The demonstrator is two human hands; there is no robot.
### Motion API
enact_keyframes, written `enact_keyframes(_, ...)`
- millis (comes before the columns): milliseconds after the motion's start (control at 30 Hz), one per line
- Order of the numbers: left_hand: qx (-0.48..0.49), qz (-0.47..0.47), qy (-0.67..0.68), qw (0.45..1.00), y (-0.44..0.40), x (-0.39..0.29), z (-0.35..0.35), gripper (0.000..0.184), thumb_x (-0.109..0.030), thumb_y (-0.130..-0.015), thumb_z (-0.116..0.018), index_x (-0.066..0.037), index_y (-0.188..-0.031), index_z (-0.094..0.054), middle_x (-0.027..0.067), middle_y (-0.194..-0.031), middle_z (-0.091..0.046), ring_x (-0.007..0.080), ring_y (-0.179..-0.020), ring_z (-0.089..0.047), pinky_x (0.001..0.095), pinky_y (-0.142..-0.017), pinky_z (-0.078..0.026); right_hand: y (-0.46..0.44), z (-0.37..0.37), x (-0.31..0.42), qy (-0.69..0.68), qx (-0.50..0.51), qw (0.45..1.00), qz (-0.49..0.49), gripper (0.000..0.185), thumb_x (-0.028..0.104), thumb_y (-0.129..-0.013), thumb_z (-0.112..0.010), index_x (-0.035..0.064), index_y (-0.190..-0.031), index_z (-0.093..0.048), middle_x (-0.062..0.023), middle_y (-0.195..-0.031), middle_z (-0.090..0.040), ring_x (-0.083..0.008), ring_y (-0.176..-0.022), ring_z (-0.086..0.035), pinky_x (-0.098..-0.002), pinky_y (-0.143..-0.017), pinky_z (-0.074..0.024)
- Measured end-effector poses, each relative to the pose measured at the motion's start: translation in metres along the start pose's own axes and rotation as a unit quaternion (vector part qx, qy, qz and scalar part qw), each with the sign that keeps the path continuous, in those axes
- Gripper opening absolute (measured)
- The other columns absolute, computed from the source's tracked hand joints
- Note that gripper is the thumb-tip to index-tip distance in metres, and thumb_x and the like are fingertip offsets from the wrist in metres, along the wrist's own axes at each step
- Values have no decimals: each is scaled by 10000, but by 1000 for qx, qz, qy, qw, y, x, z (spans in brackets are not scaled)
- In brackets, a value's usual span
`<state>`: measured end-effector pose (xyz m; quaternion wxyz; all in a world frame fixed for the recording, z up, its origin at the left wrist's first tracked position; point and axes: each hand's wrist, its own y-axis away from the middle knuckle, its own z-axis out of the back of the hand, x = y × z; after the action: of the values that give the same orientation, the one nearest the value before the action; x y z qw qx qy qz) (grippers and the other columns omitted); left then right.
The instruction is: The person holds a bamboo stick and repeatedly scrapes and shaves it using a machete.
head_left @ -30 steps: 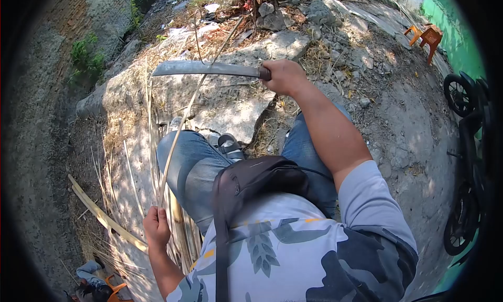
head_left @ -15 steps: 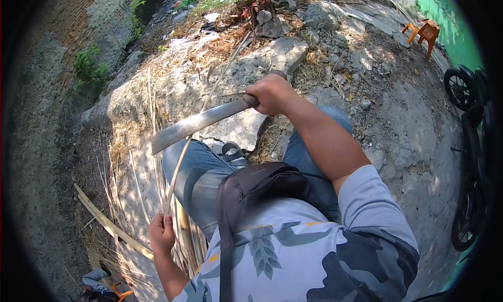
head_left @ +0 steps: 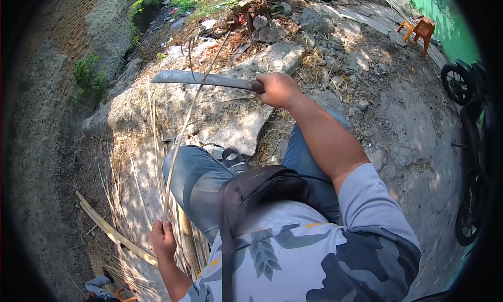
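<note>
Just past twelve o'clock in the view, holds a machete [head_left: 209, 80] by its handle in the right hand [head_left: 277, 90], with the grip closed firmly round it. Points the blade towards nine o'clock, tip well apart from the brick wall [head_left: 65, 22] at ten. Down at about half past seven, pinches the lower end of a thin bamboo strip [head_left: 181, 137] in the left hand [head_left: 163, 242], with the fingers shut. Runs from there up to between eleven and twelve, past the outer edge of the left knee [head_left: 186, 168], and crosses the blade near a curled shaving [head_left: 192, 56]. Lies beyond the knees with a broken edge towards the right leg: a stone slab [head_left: 246, 118]. Leaves a broad stretch of ground [head_left: 401, 139] between the right arm and the motorcycle [head_left: 471, 150] at three o'clock. Leaves less room beside the left hand, between more bamboo strips [head_left: 186, 236] and a thick split bamboo piece [head_left: 112, 231] towards eight.
</note>
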<state>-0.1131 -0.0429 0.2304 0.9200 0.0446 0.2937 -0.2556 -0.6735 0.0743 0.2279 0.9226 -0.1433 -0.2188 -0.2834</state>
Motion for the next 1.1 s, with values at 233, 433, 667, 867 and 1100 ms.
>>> enact_keyframes(233, 12, 6, 20, 1000, 0, 2, -4, 480, -379, -1053, -623, 2, -776, -530, 86, -589, -485, 158, -572, -410, 370, -533, -367, -3, -12, -10, -110, 47, 991, 67, 356, 440, -872, -761, 111, -996, -703, -164, -925, -730, -376, -912, -709, -478, -813, -554)
enact_keyframes(433, 11, -5, 26, 1000, -9, -28, -14, 484, -395, -1048, -630, 4, -785, -549, 85, -579, -492, 155, -564, -409, 371, -529, -376, 7, -5, 8, -12, 63, 993, 99, 276, 381, -857, -750, 125, -950, -705, -139, -881, -723, -367, -879, -709, -496, -789, -555)
enact_keyframes(667, 39, -20, -27, 999, -15, -21, -19, 460, -387, -1027, -660, -3, -790, -572, 89, -571, -509, 154, -553, -428, 367, -523, -377, 12, -14, 29, 122, 101, 955, 253, 171, 269, -764, -750, 156, -869, -677, -74, -800, -712, -348, -816, -708, -498, -731, -549)
enact_keyframes(867, 58, 9, 11, 998, -4, -17, -4, 400, -319, -1011, -688, 5, -803, -579, 66, -570, -500, 133, -555, -422, 344, -518, -368, -3, 2, -3, 58, 45, 996, 47, 232, 379, -847, -753, 172, -947, -718, -99, -888, -743, -335, -903, -725, -495, -808, -560)
enact_keyframes(1100, 63, 10, 2, 998, -11, -19, -7, 361, -270, -1011, -695, 7, -804, -587, 32, -589, -495, 87, -587, -406, 318, -527, -360, 0, -3, -9, 53, 45, 998, -8, 311, 444, -866, -752, 163, -995, -718, -128, -956, -748, -352, -948, -725, -504, -825, -567)
